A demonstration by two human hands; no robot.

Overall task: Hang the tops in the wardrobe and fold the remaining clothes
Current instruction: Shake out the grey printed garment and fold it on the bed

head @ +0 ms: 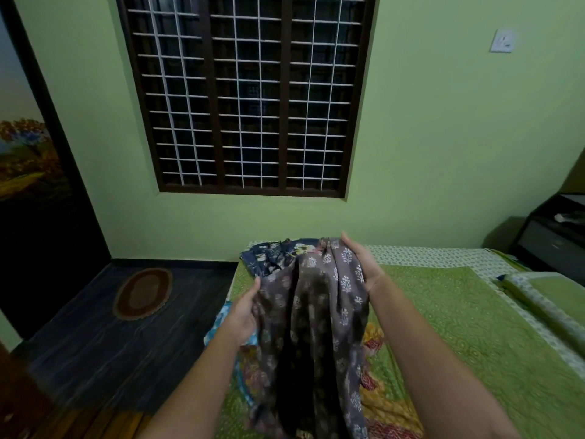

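Here both hands, left hand (242,312) and right hand (364,264), grip a grey printed garment (316,312) above bed-strewn clothes (275,255).

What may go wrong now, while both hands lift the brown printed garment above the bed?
1. The left hand and right hand hold the brown printed garment only at its edges; it may slip.
2. Its hanging end may drag the yellow-red patterned cloth lying underneath.
3. The dark blue printed cloth lies near the green bed's corner and might get pushed off.

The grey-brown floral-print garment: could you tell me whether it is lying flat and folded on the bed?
No, both hands, left hand and right hand, hold the grey-brown floral-print garment up, draping.
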